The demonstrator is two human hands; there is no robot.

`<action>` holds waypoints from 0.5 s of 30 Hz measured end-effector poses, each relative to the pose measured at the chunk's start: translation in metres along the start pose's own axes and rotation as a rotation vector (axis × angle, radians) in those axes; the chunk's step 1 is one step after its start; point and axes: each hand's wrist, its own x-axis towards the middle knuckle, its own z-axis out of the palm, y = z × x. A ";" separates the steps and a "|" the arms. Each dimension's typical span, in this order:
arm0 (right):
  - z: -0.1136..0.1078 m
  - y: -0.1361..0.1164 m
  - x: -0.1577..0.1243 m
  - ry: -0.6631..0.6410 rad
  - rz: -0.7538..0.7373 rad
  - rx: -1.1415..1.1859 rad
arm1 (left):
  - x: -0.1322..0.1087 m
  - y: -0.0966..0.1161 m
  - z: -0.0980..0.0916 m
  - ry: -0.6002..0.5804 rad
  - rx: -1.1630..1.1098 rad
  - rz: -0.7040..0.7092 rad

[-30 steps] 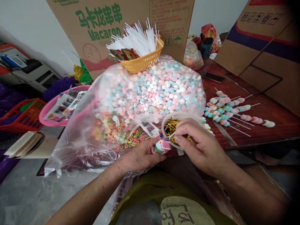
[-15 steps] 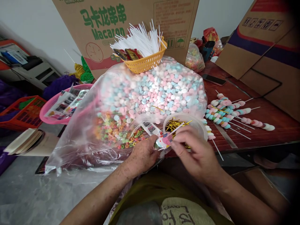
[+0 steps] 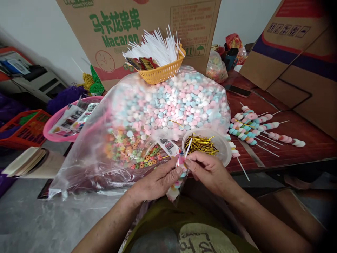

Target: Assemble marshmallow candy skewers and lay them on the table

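A skewer of pastel marshmallow candies in a clear printed bag (image 3: 173, 192) points down toward my lap, its white stick (image 3: 188, 147) rising from the bag's mouth. My left hand (image 3: 159, 180) is closed around the upper part of the bagged skewer. At the bag's mouth, close to the stick, my right hand (image 3: 210, 170) pinches the bag between thumb and fingers. Just behind my hands, a round translucent tub (image 3: 226, 149) holds gold twist ties (image 3: 202, 144). A flat printed bag (image 3: 168, 146) lies left of the tub.
A big clear sack of candy pieces (image 3: 168, 102) covers the table, with a yellow basket of white sticks (image 3: 160, 75) on top. Finished-looking candy skewers (image 3: 252, 126) lie at right near a phone (image 3: 238, 90). A pink basket (image 3: 51, 137) holds printed bags. Cardboard boxes (image 3: 155, 21) stand behind.
The bagged skewer has swung more upright, its candy end now down toward my lap. My right hand has come lower and in to the bag's mouth, uncovering the twist ties.
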 end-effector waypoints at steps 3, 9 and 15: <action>0.000 0.000 -0.003 -0.011 -0.053 -0.092 | 0.000 -0.002 0.004 0.100 0.073 -0.008; -0.024 -0.008 0.007 0.180 -0.213 -0.277 | 0.004 -0.008 0.012 0.148 0.152 -0.006; -0.026 0.002 0.011 0.060 -0.284 -0.373 | 0.009 -0.004 0.015 0.173 -0.054 -0.106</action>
